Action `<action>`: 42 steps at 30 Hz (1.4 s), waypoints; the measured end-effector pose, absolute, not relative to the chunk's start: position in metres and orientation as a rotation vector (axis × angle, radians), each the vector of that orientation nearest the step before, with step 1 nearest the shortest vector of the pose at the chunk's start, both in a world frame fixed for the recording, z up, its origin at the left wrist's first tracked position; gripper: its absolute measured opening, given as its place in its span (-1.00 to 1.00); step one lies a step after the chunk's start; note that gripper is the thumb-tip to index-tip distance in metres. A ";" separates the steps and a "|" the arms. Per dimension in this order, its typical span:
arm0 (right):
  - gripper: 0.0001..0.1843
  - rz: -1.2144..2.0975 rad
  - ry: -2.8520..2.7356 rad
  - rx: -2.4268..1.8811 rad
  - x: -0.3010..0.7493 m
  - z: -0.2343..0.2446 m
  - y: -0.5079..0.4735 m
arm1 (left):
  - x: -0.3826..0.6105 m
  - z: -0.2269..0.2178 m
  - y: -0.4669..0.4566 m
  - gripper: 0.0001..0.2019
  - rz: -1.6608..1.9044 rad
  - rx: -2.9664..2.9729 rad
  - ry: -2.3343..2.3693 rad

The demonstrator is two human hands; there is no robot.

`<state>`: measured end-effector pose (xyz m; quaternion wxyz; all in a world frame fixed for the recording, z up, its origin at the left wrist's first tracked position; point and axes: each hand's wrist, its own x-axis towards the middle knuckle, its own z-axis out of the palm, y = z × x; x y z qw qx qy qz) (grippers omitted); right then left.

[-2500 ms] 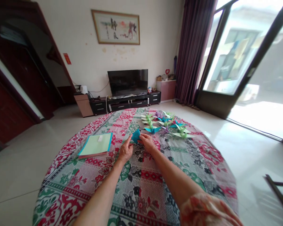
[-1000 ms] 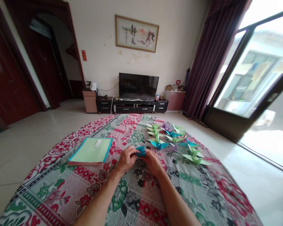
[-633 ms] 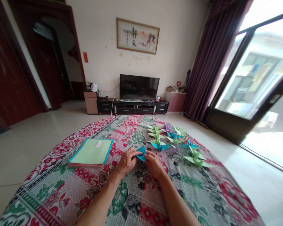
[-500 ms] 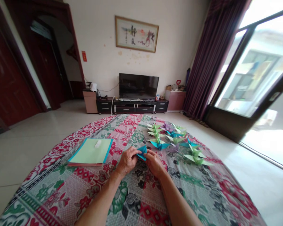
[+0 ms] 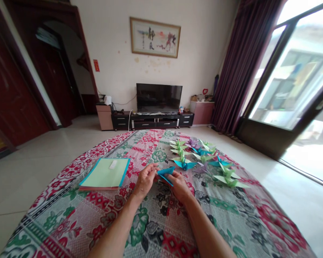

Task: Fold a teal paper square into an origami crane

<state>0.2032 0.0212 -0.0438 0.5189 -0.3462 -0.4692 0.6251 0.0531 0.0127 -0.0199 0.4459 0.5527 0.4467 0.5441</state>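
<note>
Over the worktop [image 5: 107,211], our right hand [image 5: 181,186] grips the blue paper [image 5: 166,172] and our left hand [image 5: 146,179] curls at its left corner, grip unclear; we seem mid-fold, which calls for aligned edges and a firm crease.

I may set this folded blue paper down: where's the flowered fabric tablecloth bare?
Free: tablecloth beyond the left hand, between the square green-topped paper stack and green, blue and purple folded-paper cranes; also nearer than the stack, left of the left forearm. Crowded: among the cranes, beyond the right hand.
</note>
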 end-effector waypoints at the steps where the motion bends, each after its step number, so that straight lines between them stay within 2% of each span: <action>1: -0.66 1.501 -1.120 -0.836 0.203 -0.043 0.021 | 0.053 -0.021 0.013 -0.66 1.312 1.300 1.113; 7: -0.67 1.524 -1.057 -0.838 0.200 -0.037 0.017 | 0.050 -0.022 0.011 -0.69 1.209 1.116 1.025; 19: -0.68 1.411 -1.007 -0.961 0.192 -0.024 0.011 | 0.050 -0.022 0.010 -0.65 1.148 1.134 0.991; 42: -0.67 1.410 -1.144 -0.977 0.191 -0.036 0.018 | 0.038 -0.011 0.011 -0.66 0.959 1.084 1.003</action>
